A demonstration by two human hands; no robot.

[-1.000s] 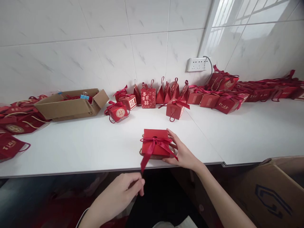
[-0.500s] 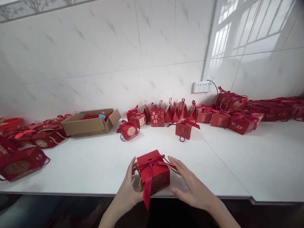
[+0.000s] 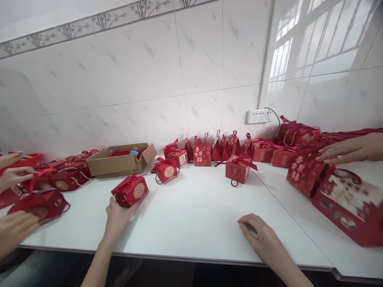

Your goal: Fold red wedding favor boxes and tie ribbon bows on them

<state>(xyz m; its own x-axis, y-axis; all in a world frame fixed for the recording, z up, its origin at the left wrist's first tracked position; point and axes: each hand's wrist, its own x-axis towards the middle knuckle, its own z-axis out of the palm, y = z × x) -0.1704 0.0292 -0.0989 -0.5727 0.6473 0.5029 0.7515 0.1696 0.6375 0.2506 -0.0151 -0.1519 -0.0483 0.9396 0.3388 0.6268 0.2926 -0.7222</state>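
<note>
My left hand (image 3: pixel 116 217) is closed around the lower part of a red gift box (image 3: pixel 131 192) with a ribbon bow and a round gold emblem. Part of my fingers is hidden behind the box. My right hand (image 3: pixel 261 239) hovers low over or rests on the white table (image 3: pixel 191 223); I cannot tell which. Its fingers are curled together, thumb tip close to the index fingertip, with nothing visible in them. Just beyond the held box sits a smaller red box (image 3: pixel 167 171) with a similar emblem.
Several red gift boxes (image 3: pixel 202 153) line the tiled wall, near a cardboard box (image 3: pixel 118 161). At the left, a person's hands (image 3: pixel 18 231) are beside more boxes. From the right, another hand (image 3: pixel 353 147) reaches over large red boxes (image 3: pixel 350 203).
The ribboned box has gone from the front middle to the left with my left hand. My right hand has left it, moved right and curled. Other people's hands and large boxes have appeared.
</note>
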